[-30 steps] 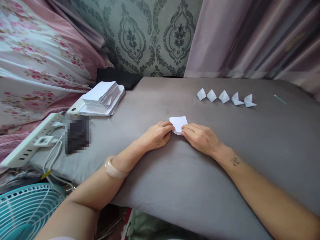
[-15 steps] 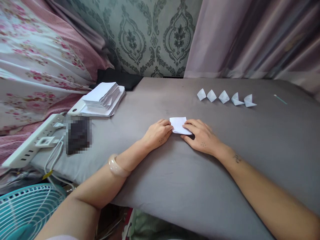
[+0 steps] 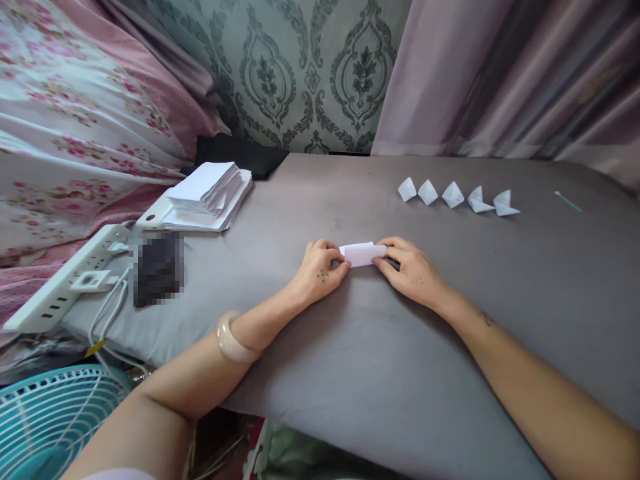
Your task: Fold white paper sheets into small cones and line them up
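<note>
A small folded sheet of white paper (image 3: 361,255) is held between my two hands, just over the grey cloth surface (image 3: 400,373). My left hand (image 3: 323,270) pinches its left end, thumb toward me. At the right end, my right hand (image 3: 407,270) grips the paper between thumb and fingers. A small dark object (image 3: 393,264) shows in part under the right hand's fingers; I cannot tell what it is. Beyond the right hand, several folded white paper shapes (image 3: 453,195) stand in a row.
A stack of white paper (image 3: 203,190) lies at the back left, near a black cloth-like item (image 3: 240,155). Left of my arm are a white power strip (image 3: 65,280) with cables and a pixelated dark object (image 3: 159,270). A turquoise fan (image 3: 55,420) stands at the lower left. A thin green stick (image 3: 569,201) lies far right.
The paper, which lay flat as a squarish piece, now shows a narrower strip facing me. Both thumbs have shifted onto its near side, and the right hand has moved slightly right.
</note>
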`<state>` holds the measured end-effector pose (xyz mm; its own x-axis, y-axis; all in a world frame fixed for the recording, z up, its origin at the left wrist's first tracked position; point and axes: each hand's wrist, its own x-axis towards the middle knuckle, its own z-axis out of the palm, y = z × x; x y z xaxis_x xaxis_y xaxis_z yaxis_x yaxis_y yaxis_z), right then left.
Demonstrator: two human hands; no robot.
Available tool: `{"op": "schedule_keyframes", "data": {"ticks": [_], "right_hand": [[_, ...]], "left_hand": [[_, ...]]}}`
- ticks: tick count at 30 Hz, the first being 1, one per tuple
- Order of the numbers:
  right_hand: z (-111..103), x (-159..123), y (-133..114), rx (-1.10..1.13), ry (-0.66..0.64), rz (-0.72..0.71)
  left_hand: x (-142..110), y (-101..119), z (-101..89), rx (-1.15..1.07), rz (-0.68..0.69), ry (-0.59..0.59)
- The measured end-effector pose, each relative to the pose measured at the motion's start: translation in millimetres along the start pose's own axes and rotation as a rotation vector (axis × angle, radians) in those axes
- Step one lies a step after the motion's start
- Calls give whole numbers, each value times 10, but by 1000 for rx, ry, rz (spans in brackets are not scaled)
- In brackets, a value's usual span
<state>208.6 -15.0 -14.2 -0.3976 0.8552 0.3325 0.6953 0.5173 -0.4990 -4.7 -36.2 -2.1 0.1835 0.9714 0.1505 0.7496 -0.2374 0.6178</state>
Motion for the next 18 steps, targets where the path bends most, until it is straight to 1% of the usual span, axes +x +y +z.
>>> {"op": "schedule_keyframes", "data": {"ticks": [2, 5, 12, 18], "right_hand": [[29, 26, 7, 38, 20, 85], [56, 57, -5, 66, 38, 167], [114, 85, -28, -16, 95, 228], [144, 93, -14, -21, 116, 247]], "left_hand": [[5, 19, 12, -25, -56, 11], [15, 31, 32, -23, -79, 34], [53, 6, 82, -10, -119, 65], [73, -18, 104, -8, -109, 76]]}}
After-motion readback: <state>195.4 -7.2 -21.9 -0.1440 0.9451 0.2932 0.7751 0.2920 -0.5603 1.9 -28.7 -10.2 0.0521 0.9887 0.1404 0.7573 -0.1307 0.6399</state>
